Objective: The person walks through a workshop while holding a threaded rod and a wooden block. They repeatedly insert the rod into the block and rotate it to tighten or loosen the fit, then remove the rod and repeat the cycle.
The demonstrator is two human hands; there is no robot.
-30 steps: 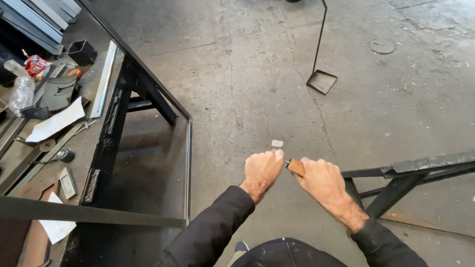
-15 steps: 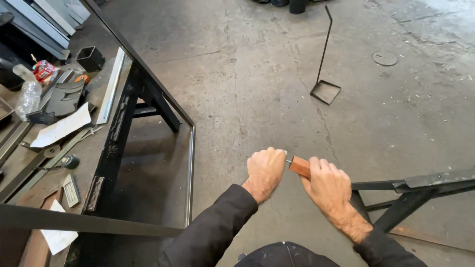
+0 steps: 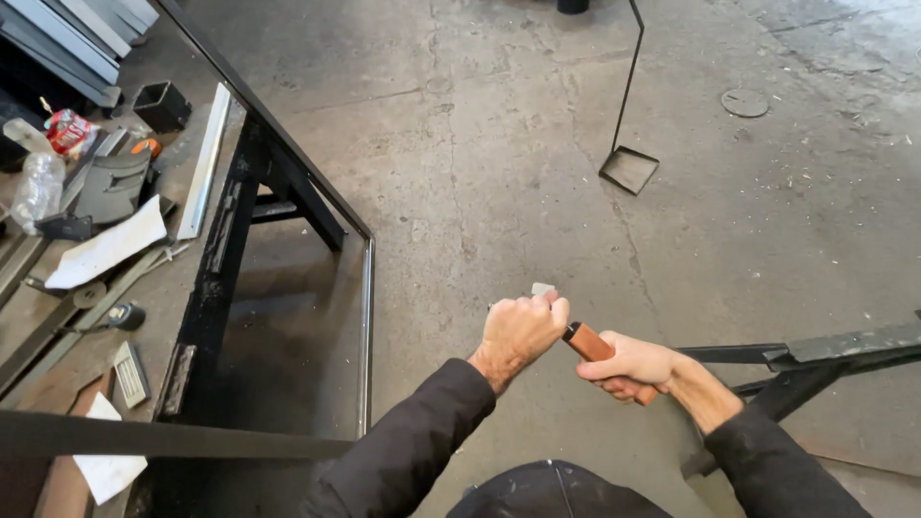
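Concrete floor (image 3: 537, 144) fills most of our view, grey and scuffed, and our two hands meet low over it. Our left hand (image 3: 518, 331) is clenched into a fist, knuckles up, with a small pale tip (image 3: 543, 289) showing just above it; what the fist grips we cannot tell. Our right hand (image 3: 635, 366) is wrapped around an orange-brown handle (image 3: 587, 343), whose dark end runs up to touch the left fist. Half a second ago our hands sat higher and closer together; now the right hand has dropped lower and turned, so more of the handle shows between them. Left of our left hand stands a black steel frame (image 3: 368, 288), and past it a workbench (image 3: 163, 288) with paper, bars and a bottle. Right of our right hand lies a dark steel trestle (image 3: 815, 350). Far ahead of our hands a thin rod with a square foot (image 3: 628, 169) stands on the floor, now a little farther from them than before
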